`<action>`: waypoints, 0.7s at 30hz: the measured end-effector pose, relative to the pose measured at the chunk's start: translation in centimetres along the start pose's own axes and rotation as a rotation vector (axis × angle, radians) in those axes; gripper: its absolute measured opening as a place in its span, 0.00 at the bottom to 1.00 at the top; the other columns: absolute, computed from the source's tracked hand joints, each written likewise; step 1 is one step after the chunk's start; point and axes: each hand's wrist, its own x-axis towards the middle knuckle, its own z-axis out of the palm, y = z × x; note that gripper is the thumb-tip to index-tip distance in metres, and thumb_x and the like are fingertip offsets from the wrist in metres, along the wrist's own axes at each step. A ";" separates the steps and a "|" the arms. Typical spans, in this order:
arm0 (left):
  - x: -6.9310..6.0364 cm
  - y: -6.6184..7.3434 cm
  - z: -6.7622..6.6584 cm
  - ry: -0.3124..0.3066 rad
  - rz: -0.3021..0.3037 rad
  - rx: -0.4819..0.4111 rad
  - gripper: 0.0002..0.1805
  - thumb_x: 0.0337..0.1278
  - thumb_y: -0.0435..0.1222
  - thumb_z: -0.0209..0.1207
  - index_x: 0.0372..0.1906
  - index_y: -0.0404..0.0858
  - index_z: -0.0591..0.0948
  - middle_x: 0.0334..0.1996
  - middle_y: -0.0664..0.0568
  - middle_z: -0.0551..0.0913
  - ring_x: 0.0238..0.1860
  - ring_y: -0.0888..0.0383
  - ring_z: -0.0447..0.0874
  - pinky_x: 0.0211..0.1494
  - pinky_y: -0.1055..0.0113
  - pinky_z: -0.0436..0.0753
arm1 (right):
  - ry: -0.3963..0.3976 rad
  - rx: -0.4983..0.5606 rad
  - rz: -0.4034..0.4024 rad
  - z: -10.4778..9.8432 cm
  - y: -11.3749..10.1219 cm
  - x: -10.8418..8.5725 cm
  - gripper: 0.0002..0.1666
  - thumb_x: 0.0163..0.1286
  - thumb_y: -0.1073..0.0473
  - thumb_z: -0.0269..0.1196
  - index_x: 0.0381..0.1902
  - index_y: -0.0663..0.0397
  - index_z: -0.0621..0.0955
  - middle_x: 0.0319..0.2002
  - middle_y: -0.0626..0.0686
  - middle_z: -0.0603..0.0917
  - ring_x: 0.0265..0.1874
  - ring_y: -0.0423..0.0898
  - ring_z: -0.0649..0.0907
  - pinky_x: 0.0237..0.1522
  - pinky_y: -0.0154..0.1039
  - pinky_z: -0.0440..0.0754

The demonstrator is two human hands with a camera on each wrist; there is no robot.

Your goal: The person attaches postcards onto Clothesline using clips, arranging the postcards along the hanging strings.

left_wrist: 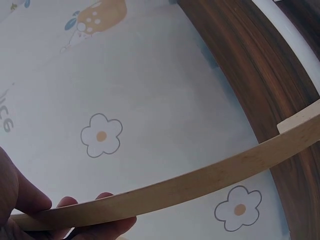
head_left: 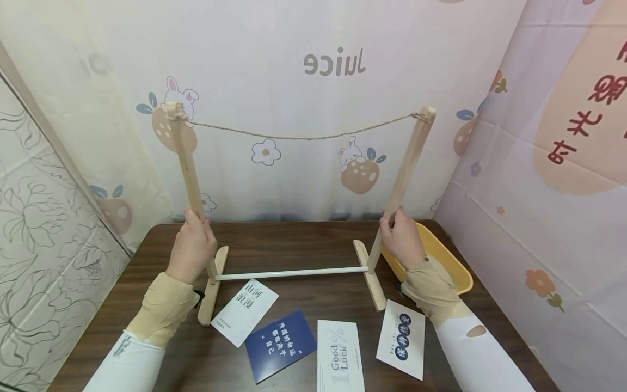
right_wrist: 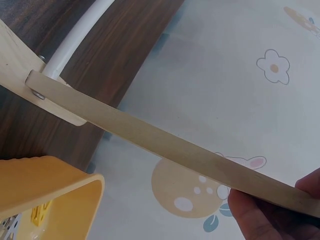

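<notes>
Wooden stand [head_left: 403, 179] on a dark brown wood-grain table [head_left: 294, 239], as I see it from my remote post. The left hand [head_left: 192, 246] grasps the left upright [head_left: 185, 158] partway up, and my left wrist view shows the thumb and fingers on either side of the slat. The right hand [head_left: 404, 239] grasps the right upright [head_left: 416, 139] at a similar height; thumb and fingertips pinch its edges in my right wrist view. Both uprights lean outward toward their tops in my head view.

A twine cord [head_left: 294, 138], tied near both upper ends, sags slightly between them. Low down, a white rod [head_left: 294, 273] spans the uprights. The left foot [head_left: 209, 299] and right foot [head_left: 374, 283], both with rounded ends, rest on the table.

Four cards lie on the near side. From left to right I note a white card with green Chinese characters [head_left: 245, 318], just beside the left foot; a navy card [head_left: 281, 345]; a white "Good Luck" card [head_left: 339, 354], cut off by the lower border; and a white card with dark blue discs [head_left: 403, 337], near the right foot. A yellow plastic basket [head_left: 462, 275], partly hidden by the right forearm, sits outside the right upright. Behind hangs a pale printed curtain [head_left: 294, 185] bearing a mirrored "Juice".
</notes>
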 end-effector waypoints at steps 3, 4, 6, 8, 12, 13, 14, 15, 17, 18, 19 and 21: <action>0.0 0.1 0.1 -0.004 0.005 -0.002 0.19 0.83 0.29 0.42 0.63 0.17 0.61 0.37 0.20 0.80 0.30 0.26 0.88 0.27 0.42 0.85 | 0.004 -0.005 0.000 -0.1 0.1 -0.1 0.16 0.84 0.63 0.53 0.57 0.73 0.77 0.38 0.72 0.88 0.30 0.60 0.87 0.28 0.41 0.79; 0.0 0.1 0.1 -0.008 0.006 -0.003 0.19 0.83 0.29 0.42 0.64 0.16 0.60 0.37 0.20 0.80 0.30 0.26 0.88 0.26 0.42 0.85 | 0.005 -0.008 0.000 -0.2 0.1 -0.2 0.16 0.83 0.64 0.53 0.57 0.73 0.77 0.38 0.72 0.88 0.30 0.60 0.87 0.28 0.41 0.79; 0.0 0.2 0.1 -0.015 0.006 -0.007 0.21 0.83 0.29 0.42 0.66 0.16 0.59 0.38 0.19 0.80 0.30 0.27 0.88 0.26 0.43 0.86 | 0.005 -0.017 0.002 -0.2 0.3 -0.3 0.16 0.83 0.64 0.53 0.57 0.73 0.76 0.38 0.72 0.87 0.30 0.60 0.87 0.28 0.42 0.79; -0.1 0.2 0.1 -0.023 0.004 -0.008 0.21 0.84 0.29 0.42 0.67 0.16 0.58 0.39 0.19 0.80 0.30 0.27 0.88 0.26 0.43 0.86 | 0.001 -0.022 0.008 -0.3 0.4 -0.3 0.15 0.83 0.64 0.53 0.57 0.73 0.76 0.38 0.72 0.87 0.30 0.60 0.86 0.28 0.42 0.79; -0.1 0.3 0.2 -0.025 0.000 -0.005 0.22 0.84 0.30 0.41 0.68 0.16 0.58 0.41 0.17 0.80 0.32 0.25 0.89 0.28 0.42 0.87 | -0.010 -0.024 0.020 -0.4 0.4 -0.4 0.16 0.84 0.63 0.53 0.57 0.73 0.76 0.39 0.72 0.87 0.29 0.60 0.86 0.27 0.43 0.79; -0.1 0.3 0.2 -0.026 -0.001 -0.006 0.22 0.84 0.30 0.41 0.68 0.16 0.58 0.41 0.17 0.80 0.32 0.25 0.89 0.28 0.41 0.87 | -0.011 -0.024 0.022 -0.4 0.4 -0.4 0.16 0.84 0.63 0.53 0.57 0.73 0.76 0.39 0.73 0.87 0.30 0.60 0.87 0.28 0.44 0.80; -0.1 0.3 0.2 -0.025 0.000 -0.007 0.22 0.84 0.30 0.41 0.68 0.16 0.58 0.41 0.17 0.80 0.33 0.25 0.89 0.29 0.41 0.87 | -0.011 -0.024 0.023 -0.5 0.5 -0.5 0.16 0.84 0.63 0.53 0.57 0.73 0.76 0.40 0.73 0.87 0.31 0.61 0.87 0.28 0.45 0.81; -0.1 0.4 0.2 -0.024 0.001 -0.007 0.22 0.84 0.30 0.42 0.68 0.16 0.58 0.42 0.16 0.80 0.33 0.24 0.89 0.29 0.40 0.88 | -0.012 -0.024 0.024 -0.5 0.4 -0.5 0.16 0.84 0.62 0.53 0.57 0.73 0.76 0.40 0.73 0.88 0.32 0.62 0.88 0.29 0.46 0.82; -0.1 0.4 0.2 -0.022 0.003 -0.008 0.22 0.84 0.30 0.42 0.68 0.16 0.58 0.42 0.16 0.80 0.33 0.24 0.89 0.29 0.40 0.88 | -0.011 -0.026 0.021 -0.5 0.4 -0.6 0.16 0.84 0.63 0.53 0.57 0.73 0.76 0.41 0.74 0.88 0.34 0.63 0.89 0.31 0.49 0.84; -0.1 0.4 0.2 -0.022 0.004 -0.008 0.22 0.84 0.30 0.42 0.68 0.16 0.59 0.42 0.16 0.80 0.33 0.24 0.89 0.29 0.40 0.87 | -0.012 -0.027 0.022 -0.6 0.4 -0.6 0.16 0.84 0.63 0.53 0.57 0.73 0.76 0.41 0.74 0.88 0.35 0.64 0.89 0.32 0.50 0.84; -0.1 0.5 0.2 -0.022 0.004 -0.009 0.21 0.84 0.30 0.42 0.67 0.16 0.59 0.42 0.16 0.80 0.33 0.24 0.89 0.29 0.40 0.87 | -0.013 -0.027 0.022 -0.6 0.5 -0.6 0.16 0.84 0.63 0.54 0.57 0.73 0.76 0.41 0.74 0.88 0.35 0.65 0.89 0.33 0.51 0.85; -0.1 0.5 0.2 -0.024 0.002 -0.009 0.22 0.84 0.30 0.41 0.68 0.16 0.58 0.42 0.16 0.80 0.33 0.24 0.89 0.30 0.39 0.87 | -0.013 -0.030 0.020 -0.6 0.4 -0.6 0.16 0.84 0.63 0.53 0.57 0.73 0.76 0.41 0.74 0.87 0.36 0.65 0.90 0.33 0.52 0.85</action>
